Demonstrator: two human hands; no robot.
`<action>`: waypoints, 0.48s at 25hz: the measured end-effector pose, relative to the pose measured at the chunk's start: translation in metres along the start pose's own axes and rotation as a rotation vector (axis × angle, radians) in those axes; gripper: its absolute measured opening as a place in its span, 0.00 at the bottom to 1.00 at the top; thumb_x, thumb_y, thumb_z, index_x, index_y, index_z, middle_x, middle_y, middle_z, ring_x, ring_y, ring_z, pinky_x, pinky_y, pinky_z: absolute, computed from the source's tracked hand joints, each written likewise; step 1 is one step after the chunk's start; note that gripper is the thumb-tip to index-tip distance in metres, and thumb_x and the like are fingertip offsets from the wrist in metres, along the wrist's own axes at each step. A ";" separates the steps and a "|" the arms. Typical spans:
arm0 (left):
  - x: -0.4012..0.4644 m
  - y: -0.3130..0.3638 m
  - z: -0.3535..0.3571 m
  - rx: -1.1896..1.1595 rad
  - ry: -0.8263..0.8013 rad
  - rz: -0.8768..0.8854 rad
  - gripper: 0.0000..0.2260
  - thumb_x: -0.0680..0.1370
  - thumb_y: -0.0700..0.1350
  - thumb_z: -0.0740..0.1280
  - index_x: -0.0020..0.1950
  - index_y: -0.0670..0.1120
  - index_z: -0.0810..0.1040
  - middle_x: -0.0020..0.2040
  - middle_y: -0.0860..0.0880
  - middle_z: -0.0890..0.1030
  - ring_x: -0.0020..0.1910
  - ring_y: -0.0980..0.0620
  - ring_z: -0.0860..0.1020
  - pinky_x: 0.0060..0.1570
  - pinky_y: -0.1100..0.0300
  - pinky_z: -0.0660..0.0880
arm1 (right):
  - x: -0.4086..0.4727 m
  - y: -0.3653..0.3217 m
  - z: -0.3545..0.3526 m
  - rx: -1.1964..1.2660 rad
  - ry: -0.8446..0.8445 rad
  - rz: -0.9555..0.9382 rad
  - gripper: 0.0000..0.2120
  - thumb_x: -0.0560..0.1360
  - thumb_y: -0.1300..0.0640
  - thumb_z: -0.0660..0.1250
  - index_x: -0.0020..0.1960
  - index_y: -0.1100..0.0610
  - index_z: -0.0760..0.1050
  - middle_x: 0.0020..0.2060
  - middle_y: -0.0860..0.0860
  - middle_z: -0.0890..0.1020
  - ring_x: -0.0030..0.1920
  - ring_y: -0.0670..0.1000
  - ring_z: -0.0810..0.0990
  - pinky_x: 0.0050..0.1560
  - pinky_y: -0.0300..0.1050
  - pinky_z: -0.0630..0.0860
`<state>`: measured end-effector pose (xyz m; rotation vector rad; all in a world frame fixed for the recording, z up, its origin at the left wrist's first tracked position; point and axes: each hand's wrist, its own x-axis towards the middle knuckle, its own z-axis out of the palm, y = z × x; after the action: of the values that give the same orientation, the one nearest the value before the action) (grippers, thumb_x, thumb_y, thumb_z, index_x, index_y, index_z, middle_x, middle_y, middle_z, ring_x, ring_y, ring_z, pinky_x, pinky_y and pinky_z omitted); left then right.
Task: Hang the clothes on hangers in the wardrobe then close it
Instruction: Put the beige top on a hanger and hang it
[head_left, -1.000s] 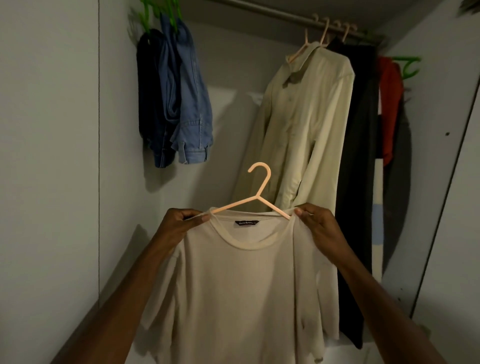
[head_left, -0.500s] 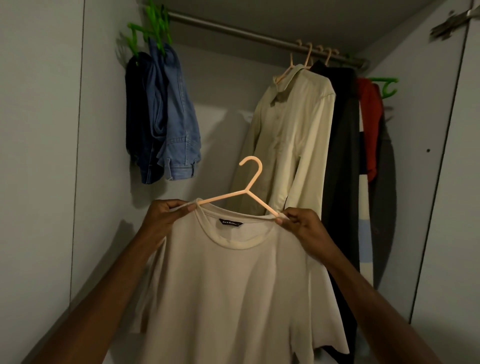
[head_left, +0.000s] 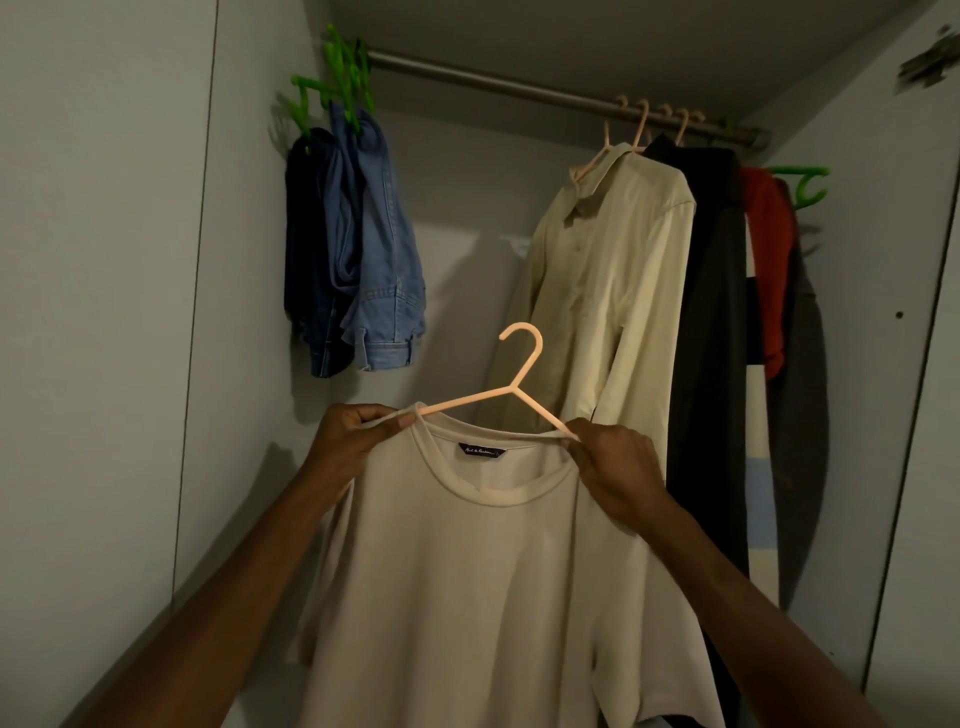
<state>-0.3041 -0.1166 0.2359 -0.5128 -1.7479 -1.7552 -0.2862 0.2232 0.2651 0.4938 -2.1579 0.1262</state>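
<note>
Rail (head_left: 545, 91) and wardrobe ceiling now fill more of the view than a second ago, and the peach hanger (head_left: 511, 387) with the cream T-shirt (head_left: 467, 571) sits a little higher against the hanging clothes; I judge the lift toward the rail is under way, with hooking on and closing the wardrobe yet to come. The left hand (head_left: 345, 444) has its fingers (head_left: 382, 418) pinching the shirt's shoulder over the hanger's arm; the right hand (head_left: 618, 467) pinches the other shoulder likewise. The hook stands free above both sets of fingers, well below the rail. Up and left of the fingers hang blue jeans (head_left: 384, 249) on green hangers (head_left: 332, 83). Up and right hang a pale button shirt (head_left: 608, 291), a black garment (head_left: 711, 312) and a red one (head_left: 769, 260). Bare rail lies between these groups; the pale shirt's sleeve hangs just beyond the right fingers and could snag.
</note>
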 end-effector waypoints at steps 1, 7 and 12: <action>-0.002 -0.001 0.000 0.003 -0.002 0.004 0.08 0.72 0.46 0.77 0.46 0.42 0.88 0.44 0.39 0.86 0.42 0.49 0.82 0.50 0.53 0.77 | 0.002 0.001 0.000 0.036 -0.051 0.005 0.09 0.84 0.51 0.61 0.57 0.53 0.78 0.42 0.51 0.84 0.42 0.56 0.82 0.40 0.48 0.72; -0.005 -0.003 -0.005 -0.050 0.044 -0.025 0.07 0.72 0.44 0.77 0.45 0.41 0.88 0.42 0.42 0.86 0.41 0.50 0.82 0.46 0.57 0.79 | 0.008 0.010 -0.004 1.119 -0.354 0.278 0.13 0.80 0.53 0.70 0.45 0.63 0.79 0.37 0.56 0.75 0.40 0.55 0.74 0.43 0.48 0.69; 0.010 0.013 0.005 -0.096 0.004 -0.042 0.06 0.74 0.41 0.76 0.47 0.39 0.87 0.42 0.44 0.86 0.40 0.51 0.83 0.44 0.61 0.80 | 0.011 0.023 -0.027 1.151 -0.410 0.314 0.12 0.72 0.64 0.74 0.55 0.62 0.81 0.47 0.56 0.84 0.49 0.56 0.82 0.55 0.50 0.79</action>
<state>-0.3036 -0.1121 0.2523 -0.5158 -1.6897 -1.8751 -0.2804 0.2482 0.2924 0.8470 -2.3680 1.6076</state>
